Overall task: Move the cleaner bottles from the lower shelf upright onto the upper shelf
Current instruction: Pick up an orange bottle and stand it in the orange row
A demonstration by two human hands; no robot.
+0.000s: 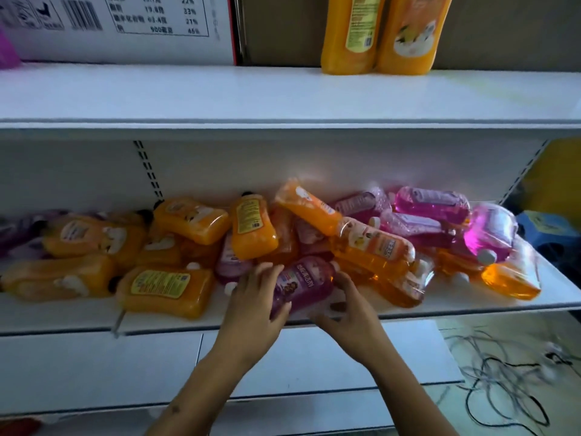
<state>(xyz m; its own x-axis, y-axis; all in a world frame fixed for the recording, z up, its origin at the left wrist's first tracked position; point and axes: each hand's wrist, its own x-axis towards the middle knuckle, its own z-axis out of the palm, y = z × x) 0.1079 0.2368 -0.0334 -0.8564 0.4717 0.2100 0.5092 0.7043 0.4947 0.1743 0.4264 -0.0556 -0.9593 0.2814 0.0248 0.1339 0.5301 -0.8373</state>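
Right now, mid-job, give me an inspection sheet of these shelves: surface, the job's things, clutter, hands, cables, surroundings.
Surface: white upper shelf mostly bare; lower shelf crowded.
Job's things: two orange bottles stand upright at the back of the upper shelf; a pile of orange and pink bottles lies on its sides on the lower shelf; a purple bottle lies at the front edge.
Clutter: a printed cardboard box on the upper shelf, left.
Hands: left hand grips the purple bottle's left side; right hand is at its right side, fingers spread, contact unclear.
Cables: loose tangle of cables on the floor, lower right.
Surroundings: a blue object beyond the shelf's right end, blurred.
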